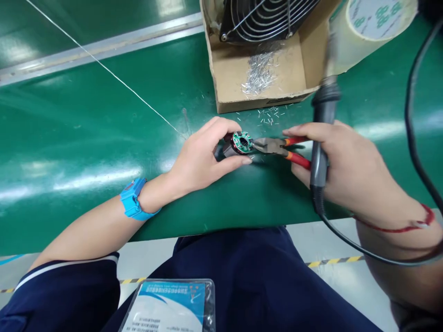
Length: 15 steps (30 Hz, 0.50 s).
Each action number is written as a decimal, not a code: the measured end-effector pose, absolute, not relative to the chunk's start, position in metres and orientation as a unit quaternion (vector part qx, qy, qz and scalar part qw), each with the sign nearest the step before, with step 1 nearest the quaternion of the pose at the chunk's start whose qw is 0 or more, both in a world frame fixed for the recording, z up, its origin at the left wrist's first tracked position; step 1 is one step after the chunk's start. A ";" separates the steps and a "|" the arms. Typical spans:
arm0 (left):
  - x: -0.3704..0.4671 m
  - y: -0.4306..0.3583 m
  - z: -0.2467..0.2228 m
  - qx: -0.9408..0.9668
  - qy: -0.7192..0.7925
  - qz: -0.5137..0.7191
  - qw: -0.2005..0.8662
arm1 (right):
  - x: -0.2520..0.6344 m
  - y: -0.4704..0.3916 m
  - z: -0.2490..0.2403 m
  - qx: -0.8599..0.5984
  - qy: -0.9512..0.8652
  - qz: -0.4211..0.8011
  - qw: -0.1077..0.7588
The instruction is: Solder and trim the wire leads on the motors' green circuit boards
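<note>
Between the thumb and fingers of my left hand (204, 157) is a small dark cylindrical motor part (232, 146). A round green circuit board (243, 142) caps its right end. My right hand (356, 166) grips pliers (273, 145) with red and orange handles, their jaw tips touching or very close to the board's right edge. Whether the jaws are closed on a lead is too small to tell. A soldering iron (320, 152) with a dark handle is also in my right hand, its blurred tip pointing away from me and its cord running down.
Behind my hands stands an open cardboard box (221, 94) holding a black fan (270, 20) and a heap of clipped wire leads (260, 71). More clippings (270, 115) lie on the green mat. A tape roll (360, 41) is at back right; a white cord (114, 76) crosses the left.
</note>
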<state>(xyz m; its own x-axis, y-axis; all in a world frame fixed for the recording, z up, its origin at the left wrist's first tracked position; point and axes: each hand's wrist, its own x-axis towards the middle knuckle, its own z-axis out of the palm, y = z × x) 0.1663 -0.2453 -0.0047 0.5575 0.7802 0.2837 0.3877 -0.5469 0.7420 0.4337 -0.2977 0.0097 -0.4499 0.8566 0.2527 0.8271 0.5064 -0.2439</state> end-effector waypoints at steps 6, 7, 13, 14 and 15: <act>0.166 -0.248 -0.002 0.855 0.360 0.283 0.243 | 0.428 -0.292 0.024 -0.436 -0.892 -0.055 0.109; 0.166 -0.248 -0.002 0.859 0.361 0.278 0.232 | 0.428 -0.291 0.024 -0.428 -0.895 -0.070 0.101; 0.168 -0.248 -0.004 0.859 0.367 0.282 0.221 | 0.420 -0.294 0.020 -0.440 -0.885 -0.121 0.094; 0.168 -0.248 -0.005 0.854 0.369 0.286 0.230 | 0.420 -0.294 0.018 -0.457 -0.874 -0.130 0.099; 0.168 -0.248 -0.006 0.849 0.370 0.291 0.240 | 0.421 -0.292 0.015 -0.479 -0.860 -0.142 0.105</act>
